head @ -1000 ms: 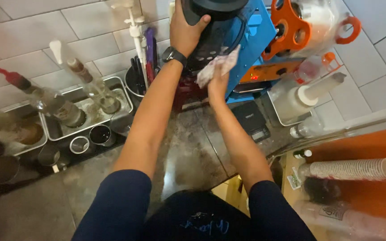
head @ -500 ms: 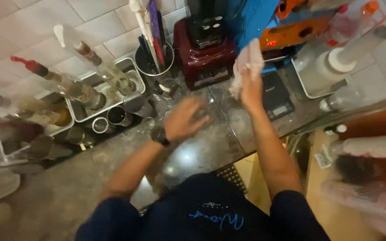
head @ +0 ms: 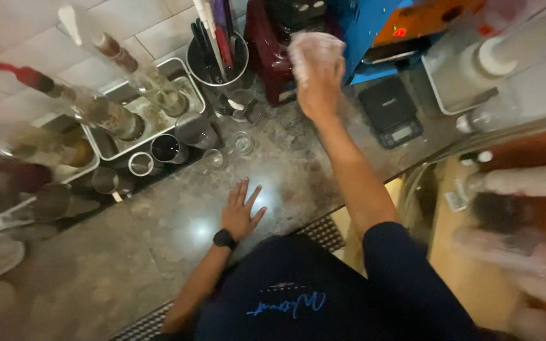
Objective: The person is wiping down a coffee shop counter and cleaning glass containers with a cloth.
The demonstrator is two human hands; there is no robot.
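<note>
Nearest me, my left hand point(head: 240, 211) lies flat on the dark stone counter point(head: 159, 252), fingers spread, holding nothing; a black wristwatch point(head: 224, 239) sits at the wrist. Farther out, my right hand point(head: 316, 85) is closed around a crumpled pale cloth point(head: 314, 52), pressed against the front of the dark red blender base point(head: 272, 44). I judge the cloth light, soft and limp, probably damp; it bunches rather than slips, so a full-palm wad is the sensible hold, as it is held now.

To the right of that hand sits a small black digital scale point(head: 392, 112) with a grey display, flat on the counter. Behind it stands a blue box-shaped appliance point(head: 364, 25) with a small red light. Left of the base, a round black holder point(head: 217, 60) carries upright utensils, and metal trays point(head: 134, 113) hold tilted syrup bottles with pump tops. Their labels are too blurred to describe. Small steel cups point(head: 169, 148) stand just before the trays.
</note>
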